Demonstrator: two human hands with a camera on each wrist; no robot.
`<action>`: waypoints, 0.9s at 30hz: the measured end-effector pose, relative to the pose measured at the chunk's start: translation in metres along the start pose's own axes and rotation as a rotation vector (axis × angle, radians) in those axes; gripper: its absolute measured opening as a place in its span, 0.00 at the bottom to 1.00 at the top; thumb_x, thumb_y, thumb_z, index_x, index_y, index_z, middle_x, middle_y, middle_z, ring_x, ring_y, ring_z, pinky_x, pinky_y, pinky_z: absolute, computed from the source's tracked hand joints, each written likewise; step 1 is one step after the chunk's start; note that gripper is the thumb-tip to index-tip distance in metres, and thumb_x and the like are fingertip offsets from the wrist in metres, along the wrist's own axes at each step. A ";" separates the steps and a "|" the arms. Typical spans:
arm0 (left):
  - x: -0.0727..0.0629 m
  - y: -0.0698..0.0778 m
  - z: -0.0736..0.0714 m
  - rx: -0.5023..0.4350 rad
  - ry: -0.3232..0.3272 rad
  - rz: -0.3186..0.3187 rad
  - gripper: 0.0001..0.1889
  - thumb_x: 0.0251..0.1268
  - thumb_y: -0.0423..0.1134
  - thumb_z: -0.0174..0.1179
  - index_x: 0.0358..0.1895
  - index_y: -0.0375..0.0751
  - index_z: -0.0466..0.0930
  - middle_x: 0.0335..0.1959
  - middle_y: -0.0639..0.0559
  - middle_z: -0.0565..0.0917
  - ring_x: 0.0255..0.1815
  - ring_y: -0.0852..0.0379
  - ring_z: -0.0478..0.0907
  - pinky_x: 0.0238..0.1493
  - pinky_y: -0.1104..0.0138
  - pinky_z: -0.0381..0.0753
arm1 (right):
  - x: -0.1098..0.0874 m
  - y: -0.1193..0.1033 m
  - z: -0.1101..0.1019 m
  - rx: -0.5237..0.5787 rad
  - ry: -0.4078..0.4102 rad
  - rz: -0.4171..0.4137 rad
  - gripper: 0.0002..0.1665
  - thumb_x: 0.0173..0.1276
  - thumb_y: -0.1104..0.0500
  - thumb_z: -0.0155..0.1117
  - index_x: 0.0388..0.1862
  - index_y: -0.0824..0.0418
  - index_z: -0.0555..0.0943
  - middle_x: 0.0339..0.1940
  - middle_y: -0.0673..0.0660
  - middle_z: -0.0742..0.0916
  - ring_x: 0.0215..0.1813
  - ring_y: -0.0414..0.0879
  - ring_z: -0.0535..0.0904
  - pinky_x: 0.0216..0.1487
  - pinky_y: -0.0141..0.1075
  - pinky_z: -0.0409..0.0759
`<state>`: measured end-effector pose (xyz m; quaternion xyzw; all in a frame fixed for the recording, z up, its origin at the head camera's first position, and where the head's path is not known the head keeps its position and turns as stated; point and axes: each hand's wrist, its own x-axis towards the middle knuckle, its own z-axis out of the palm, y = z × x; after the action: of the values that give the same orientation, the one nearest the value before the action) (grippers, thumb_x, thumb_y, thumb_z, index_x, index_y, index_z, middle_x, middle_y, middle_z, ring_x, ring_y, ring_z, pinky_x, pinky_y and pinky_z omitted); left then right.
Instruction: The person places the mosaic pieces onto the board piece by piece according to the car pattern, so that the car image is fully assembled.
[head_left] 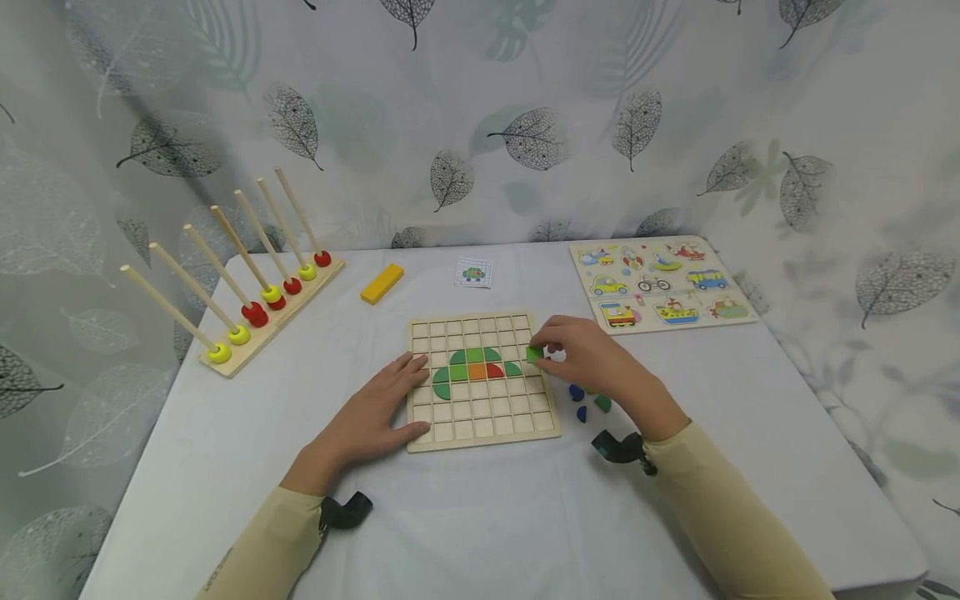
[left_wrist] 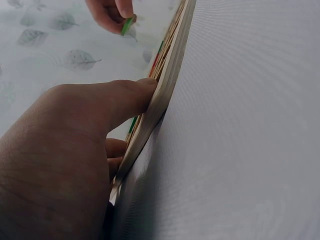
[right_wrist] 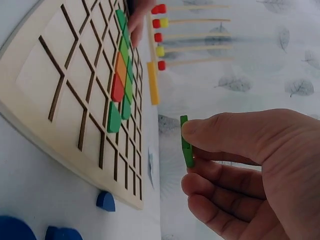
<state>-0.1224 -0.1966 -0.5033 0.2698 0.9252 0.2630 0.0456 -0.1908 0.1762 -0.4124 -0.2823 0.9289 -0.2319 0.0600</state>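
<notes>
My left hand [head_left: 372, 414] rests on the left edge of a wooden grid board [head_left: 483, 429], fingers spread, with the thumb [left_wrist: 132, 95] at the board's rim in the left wrist view. Above the board's right edge, my right hand [head_left: 596, 358] pinches a green square tile [right_wrist: 186, 142] between thumb and fingertips. Set in the grid are green pieces [head_left: 442, 383], an orange square [head_left: 477, 371] and a red piece [head_left: 495, 370]. Several blue pieces [head_left: 576, 392] and a green piece [head_left: 603, 403] lie beside the board, below the right hand.
A small pattern card [head_left: 474, 272] lies behind the board, with a yellow block [head_left: 382, 284] to its left. A pegged bead stand [head_left: 273, 321] stands at the back left. At the back right lies a vehicle puzzle board [head_left: 660, 283]. A leaf-patterned curtain [head_left: 450, 100] hangs behind the table.
</notes>
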 end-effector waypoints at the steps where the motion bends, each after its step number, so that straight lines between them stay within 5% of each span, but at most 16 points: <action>1: 0.000 0.000 0.000 0.000 0.001 0.001 0.43 0.72 0.59 0.66 0.84 0.41 0.66 0.89 0.56 0.55 0.90 0.51 0.44 0.84 0.47 0.56 | 0.001 -0.001 0.000 0.000 -0.003 -0.010 0.15 0.70 0.59 0.80 0.54 0.58 0.92 0.48 0.49 0.88 0.48 0.48 0.83 0.48 0.39 0.85; 27: 0.000 -0.003 0.002 0.008 0.022 0.022 0.43 0.72 0.59 0.66 0.84 0.41 0.67 0.89 0.56 0.56 0.90 0.51 0.45 0.83 0.46 0.57 | 0.022 -0.035 0.024 0.012 -0.043 -0.145 0.13 0.71 0.57 0.79 0.53 0.57 0.91 0.45 0.47 0.86 0.46 0.48 0.84 0.47 0.36 0.84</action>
<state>-0.1233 -0.1976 -0.5060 0.2773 0.9236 0.2627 0.0314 -0.1860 0.1290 -0.4173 -0.3534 0.9031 -0.2353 0.0647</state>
